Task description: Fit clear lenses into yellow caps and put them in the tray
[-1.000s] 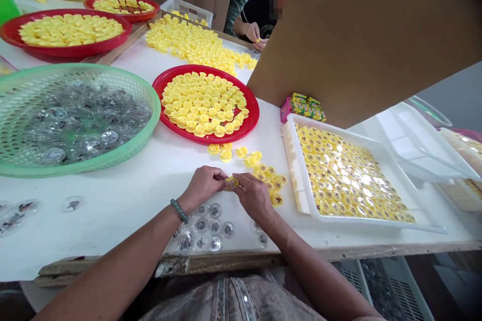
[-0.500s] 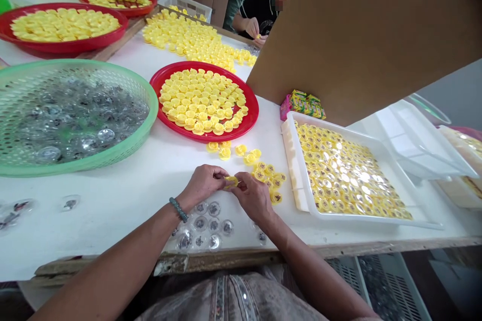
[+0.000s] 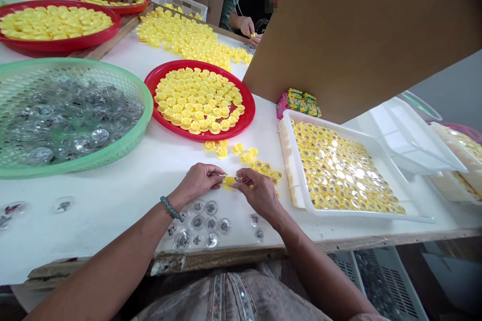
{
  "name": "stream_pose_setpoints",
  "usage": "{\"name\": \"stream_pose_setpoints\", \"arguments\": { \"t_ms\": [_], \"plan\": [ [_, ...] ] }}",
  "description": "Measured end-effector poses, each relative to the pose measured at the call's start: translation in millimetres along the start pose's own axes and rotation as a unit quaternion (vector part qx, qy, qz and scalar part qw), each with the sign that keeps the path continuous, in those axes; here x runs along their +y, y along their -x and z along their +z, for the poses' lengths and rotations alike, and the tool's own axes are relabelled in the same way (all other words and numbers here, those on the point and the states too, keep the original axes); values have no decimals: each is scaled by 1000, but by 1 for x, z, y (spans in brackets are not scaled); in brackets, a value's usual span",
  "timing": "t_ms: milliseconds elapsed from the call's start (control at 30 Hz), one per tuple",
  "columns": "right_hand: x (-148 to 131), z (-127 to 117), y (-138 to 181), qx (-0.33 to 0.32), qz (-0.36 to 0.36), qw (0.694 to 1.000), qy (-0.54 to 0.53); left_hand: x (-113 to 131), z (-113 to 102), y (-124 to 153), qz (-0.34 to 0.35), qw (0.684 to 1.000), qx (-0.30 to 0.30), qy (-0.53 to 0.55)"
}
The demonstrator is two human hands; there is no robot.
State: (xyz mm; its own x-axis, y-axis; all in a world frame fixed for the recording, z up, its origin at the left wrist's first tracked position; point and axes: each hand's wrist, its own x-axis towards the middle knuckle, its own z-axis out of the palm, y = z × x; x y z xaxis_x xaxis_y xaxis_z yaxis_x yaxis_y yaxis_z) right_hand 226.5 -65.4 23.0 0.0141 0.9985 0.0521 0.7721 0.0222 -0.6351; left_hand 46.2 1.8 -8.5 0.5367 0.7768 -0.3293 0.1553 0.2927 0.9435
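Observation:
Between my two hands is a small round yellow plastic piece [image 3: 228, 182]. My left hand [image 3: 200, 180], with a beaded bracelet at the wrist, pinches its left edge. The thumb and fingers of my right hand [image 3: 259, 191] close on its right side, where a small dark patch shows by the fingertips. Clear round discs with dark prints [image 3: 198, 222] lie on the table below my hands. Beyond my right hand are yellow pieces with printed centres [image 3: 265, 166], partly hidden by it. A few plain yellow pieces [image 3: 221, 152] lie farther up.
A red tray [image 3: 249, 118] of yellow pieces stands ahead. At left is a green basket [image 3: 145, 128] of clear discs. A white tray [image 3: 283, 160] of finished-looking yellow pieces stands at right, before a large cardboard sheet [image 3: 357, 30]. Two co-workers handle pieces across the table.
My hands have drawn slightly apart around the yellow piece, and its face now shows more. A co-worker's gloved hand has come down into the far red tray. The view has shifted slightly.

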Motion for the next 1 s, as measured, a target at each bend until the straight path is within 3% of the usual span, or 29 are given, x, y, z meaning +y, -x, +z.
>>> {"name": "stream_pose_setpoints", "arguments": {
  "t_ms": [267,467,567,733,1000],
  "plan": [
    [5,-3,-9,-64,-37,997,18,-10,-4,3,50,996,-27,-68],
    [8,-1,-12,-72,-50,996,17,-6,1,3,59,991,13,-118],
    [9,3,-10,-53,-92,994,21,-4,4,4,55,989,24,-137],
    [15,15,1,-26,-195,971,137,-3,5,5,54,990,29,-125],
    [26,24,17,-21,-267,925,269,-2,8,4,54,992,33,-106]
  ]
}}
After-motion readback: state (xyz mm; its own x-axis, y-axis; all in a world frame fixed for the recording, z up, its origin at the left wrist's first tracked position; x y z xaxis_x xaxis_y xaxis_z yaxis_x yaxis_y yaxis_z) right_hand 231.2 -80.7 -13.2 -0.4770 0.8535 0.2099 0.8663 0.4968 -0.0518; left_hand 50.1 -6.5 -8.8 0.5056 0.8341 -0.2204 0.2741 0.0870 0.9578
